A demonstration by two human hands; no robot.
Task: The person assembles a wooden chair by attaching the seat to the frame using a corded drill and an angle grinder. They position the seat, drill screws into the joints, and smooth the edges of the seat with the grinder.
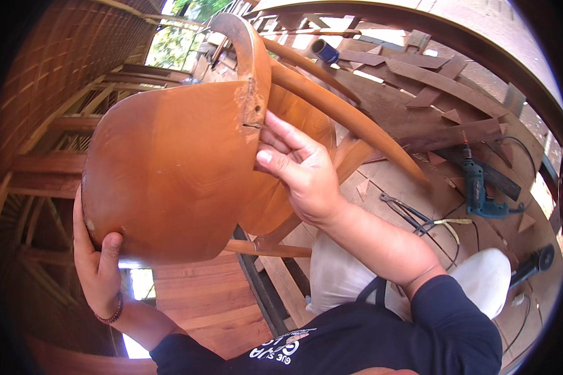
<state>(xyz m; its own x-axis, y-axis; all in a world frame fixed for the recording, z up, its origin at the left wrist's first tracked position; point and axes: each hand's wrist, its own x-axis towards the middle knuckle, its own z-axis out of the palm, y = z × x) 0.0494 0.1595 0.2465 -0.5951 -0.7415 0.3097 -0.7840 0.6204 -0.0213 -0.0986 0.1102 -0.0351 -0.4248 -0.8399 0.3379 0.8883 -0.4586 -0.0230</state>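
Note:
A brown wooden chair (169,169) lies tilted in front of me, its broad curved panel facing up toward me. At the panel's lower left rim, my left hand (100,265) grips the edge, thumb on the near face and the other fingers partly hidden. My right hand (303,172) is at the panel's right edge, beside the curved wooden post (258,62); its fingers are bent against the wood and the thumb lies over them. Close to those fingers, the joint (251,109) shows a small dark hole, a short crack and pale, rough patches.
To the right, a teal power drill (478,190), pliers (410,212) and a black angle grinder (533,265) lie among cables. Wood offcuts (444,75) and a blue can (324,51) are farther back. Stacked wooden chair frames (44,169) stand along the left.

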